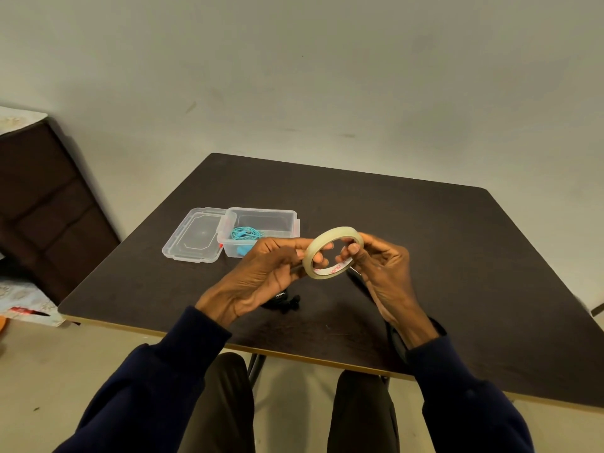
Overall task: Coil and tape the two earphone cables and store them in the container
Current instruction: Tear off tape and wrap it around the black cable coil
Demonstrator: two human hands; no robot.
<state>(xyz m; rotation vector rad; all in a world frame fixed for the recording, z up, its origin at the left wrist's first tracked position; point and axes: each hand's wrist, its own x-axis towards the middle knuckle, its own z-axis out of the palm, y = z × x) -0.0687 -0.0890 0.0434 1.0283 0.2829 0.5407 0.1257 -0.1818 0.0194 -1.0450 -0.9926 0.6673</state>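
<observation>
Above desk [425,240], left grip [261,273] and right grip [382,266] pinching tape roll [336,231]. Teal earphone [245,233] lying coiled in container [264,210], 1 of 2 stored; black earphone [287,304] sitting on desk, likely awaiting tape.

Dark table [425,240] (brown cabinet [42,207] leftward)

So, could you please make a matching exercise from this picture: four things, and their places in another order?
Things: 1 tape; 2 teal cable; 3 lid; 4 black cable.
Places: A on the table, below the left hand; B in the container; C held by the left hand and right hand; D beside the container, on its left.
Pairs: 1-C; 2-B; 3-D; 4-A.
</observation>
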